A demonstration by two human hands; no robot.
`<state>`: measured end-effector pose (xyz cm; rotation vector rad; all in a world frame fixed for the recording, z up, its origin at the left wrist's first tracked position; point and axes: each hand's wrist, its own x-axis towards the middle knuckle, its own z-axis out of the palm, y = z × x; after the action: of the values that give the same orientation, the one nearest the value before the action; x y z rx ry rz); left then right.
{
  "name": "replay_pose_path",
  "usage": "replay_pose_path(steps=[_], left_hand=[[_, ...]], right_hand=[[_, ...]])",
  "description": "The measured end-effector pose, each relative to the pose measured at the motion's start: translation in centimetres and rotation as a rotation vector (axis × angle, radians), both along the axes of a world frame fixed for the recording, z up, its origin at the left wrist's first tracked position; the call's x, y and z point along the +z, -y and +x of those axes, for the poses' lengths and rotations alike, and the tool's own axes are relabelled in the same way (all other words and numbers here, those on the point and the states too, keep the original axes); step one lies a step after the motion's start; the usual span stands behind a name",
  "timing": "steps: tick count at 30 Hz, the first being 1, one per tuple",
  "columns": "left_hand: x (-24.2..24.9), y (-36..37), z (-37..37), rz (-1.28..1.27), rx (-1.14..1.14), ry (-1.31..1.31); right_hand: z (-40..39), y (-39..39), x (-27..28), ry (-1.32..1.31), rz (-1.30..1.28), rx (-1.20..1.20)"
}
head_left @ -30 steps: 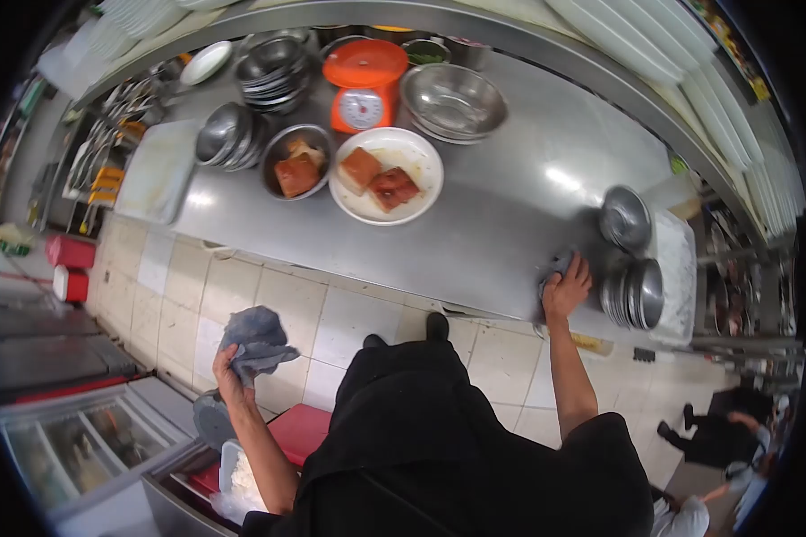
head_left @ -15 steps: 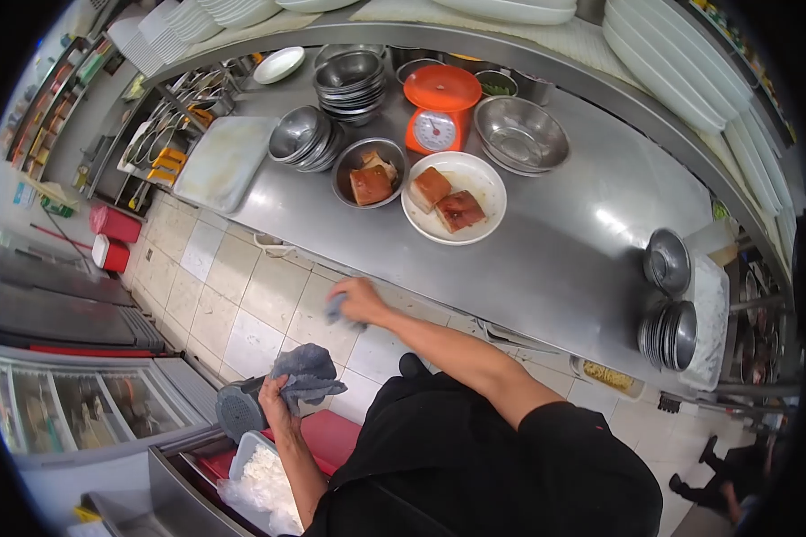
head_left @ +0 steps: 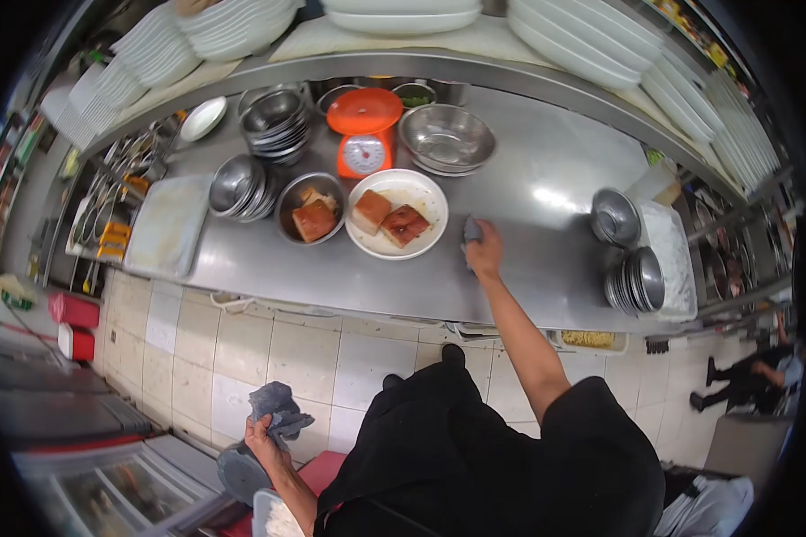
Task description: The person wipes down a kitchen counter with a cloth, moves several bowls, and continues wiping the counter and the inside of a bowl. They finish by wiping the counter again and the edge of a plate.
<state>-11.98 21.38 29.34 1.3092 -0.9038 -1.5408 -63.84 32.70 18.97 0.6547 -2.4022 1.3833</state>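
Observation:
My right hand [head_left: 486,251] is closed on a small grey cloth [head_left: 471,233], which it holds at the steel table [head_left: 528,242] top, to the right of a white plate [head_left: 382,248]. On that plate lie two pieces of brown-skinned cooked meat [head_left: 406,226]. Down at the lower left, away from the table, my left hand [head_left: 261,440] grips a larger, crumpled grey cloth [head_left: 279,412]. A steel bowl [head_left: 287,193] holding more meat stands left of the plate. Behind the plate is an orange kitchen scale [head_left: 364,154].
A large steel bowl [head_left: 448,139] stands behind the plate. Stacked steel bowls [head_left: 235,186] and a white cutting board [head_left: 167,224] are at the left, with more bowls [head_left: 636,279] at the right. White dishes line the overhead shelf [head_left: 376,61]. Another person [head_left: 748,371] is at far right.
My right hand has moved from over the floor to the table, right of the plate, keeping its cloth. My view has shifted right. My left hand still grips the other cloth.

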Motion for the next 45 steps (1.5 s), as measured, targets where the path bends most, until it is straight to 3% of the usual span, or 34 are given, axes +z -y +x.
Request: replay_pose_path(steps=[3, 6, 9, 11, 15, 21, 23, 24, 25, 27, 28, 31, 32, 34, 35, 36, 37, 38, 45], left_hand=[[-0.5, 1.5, -2.4, -0.006, -0.154, -0.006], [0.9, 1.5, -6.9, -0.025, -0.253, -0.067], [1.5, 1.3, -10.7, 0.018, -0.406, -0.171], [2.1, 0.6, -13.9, 0.031, -0.483, -0.228], [3.8, -1.6, -21.7, 0.111, -0.749, -0.347], [5.6, -4.4, -32.8, 0.18, -0.944, -0.46], [5.2, -4.7, -35.1, 0.294, -0.929, -0.379], [3.7, -4.6, -35.6, 0.19, -0.967, -0.244], [1.4, -4.4, -35.4, 0.182, -0.949, -0.251], [-3.2, -4.0, -33.1, -0.372, -0.983, 0.329], [-2.8, -4.1, -31.1, -0.46, -0.959, 0.504], [-8.7, -4.0, -23.1, -0.435, -1.095, 0.741], [-8.5, -4.4, -20.4, -0.306, -1.204, 0.892], [-10.7, -5.6, -13.5, -0.198, -1.426, 0.978], [-12.8, -6.5, -10.7, 0.001, -1.449, 0.991], [-12.9, -7.4, -8.2, 0.178, -1.369, 0.811], [-13.0, -8.8, -4.8, 0.187, -1.218, 0.46], [-13.7, -9.2, -3.1, 0.229, -1.165, 0.409], [-19.4, -6.0, -1.0, 0.359, -1.168, 0.686]], right_hand=[[3.3, -0.4, -0.2, -0.156, 0.267, 0.071], [11.6, -2.5, 0.1, -0.039, 0.213, 0.445], [15.1, -5.9, 2.4, 0.371, 0.105, 0.694], [14.5, -8.7, 3.9, 0.423, 0.002, 0.48], [7.4, -16.2, 6.7, 0.143, 0.018, -0.065], [0.6, -22.6, 6.8, -0.031, 0.134, -0.29], [1.1, -21.5, 6.5, -0.054, 0.566, -0.466], [1.4, -20.5, 6.6, -0.069, 0.561, -0.447], [2.0, -19.1, 6.6, -0.088, 0.457, -0.306], [3.2, -15.7, 6.7, -0.077, 0.265, -0.045], [3.7, -13.8, 6.7, -0.05, 0.172, 0.073], [4.6, -8.8, 5.2, -0.02, 0.187, 0.22], [4.6, -7.8, 4.4, -0.021, 0.182, 0.239], [5.0, -5.9, 3.1, -0.126, 0.35, 0.281], [5.3, -5.4, 2.8, -0.132, 0.341, 0.298], [5.6, -5.5, 2.8, -0.169, 0.382, 0.266], [6.0, -5.7, 2.7, -0.206, 0.421, 0.235], [6.3, -6.3, 2.2, -0.225, 0.456, 0.241], [7.2, -7.3, 0.8, -0.258, 0.557, 0.18]])
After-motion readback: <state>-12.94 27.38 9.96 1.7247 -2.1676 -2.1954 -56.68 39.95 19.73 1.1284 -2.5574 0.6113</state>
